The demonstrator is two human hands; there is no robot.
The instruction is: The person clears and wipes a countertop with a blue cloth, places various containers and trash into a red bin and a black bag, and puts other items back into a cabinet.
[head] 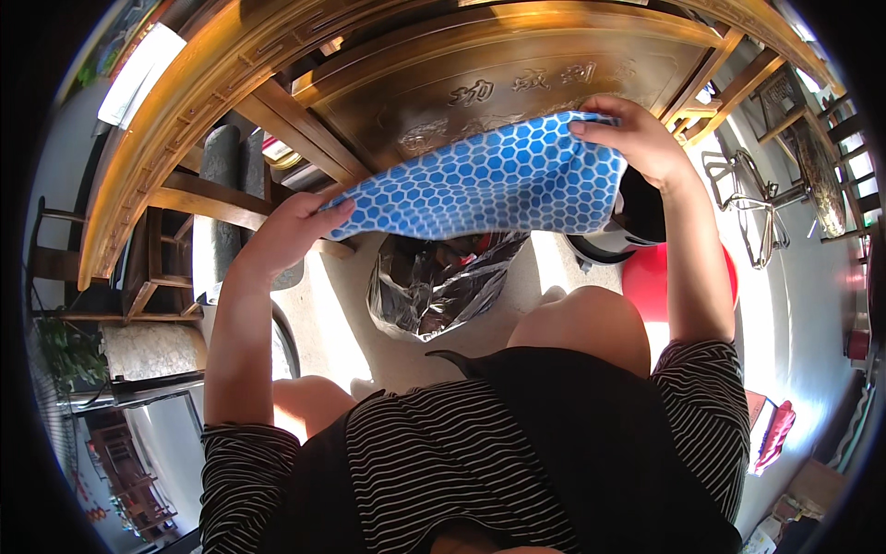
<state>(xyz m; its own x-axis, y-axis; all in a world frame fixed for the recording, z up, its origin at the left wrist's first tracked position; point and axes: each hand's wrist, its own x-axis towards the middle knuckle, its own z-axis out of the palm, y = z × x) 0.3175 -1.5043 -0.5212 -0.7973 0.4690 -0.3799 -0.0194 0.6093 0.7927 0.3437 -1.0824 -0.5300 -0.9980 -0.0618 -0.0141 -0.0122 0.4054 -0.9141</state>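
Observation:
A blue cloth with a white honeycomb pattern (pixel 484 180) is stretched between my two hands. My left hand (pixel 301 225) pinches its left end, thumb on top. Its upper right corner is gripped by my right hand (pixel 626 135), which is raised a little higher. Behind the cloth stands a carved wooden panel (pixel 512 76) of a piece of furniture, bearing large carved characters. Below the cloth, a black plastic bag (pixel 443 284) stands open on the floor, its contents mostly hidden.
A red round object (pixel 647 280) and a black and white container (pixel 640 208) are beyond the bag, at the right. Wooden furniture legs and rails (pixel 214 197) stand at the left. A metal-framed item (pixel 747 201) lies on the floor at the far right.

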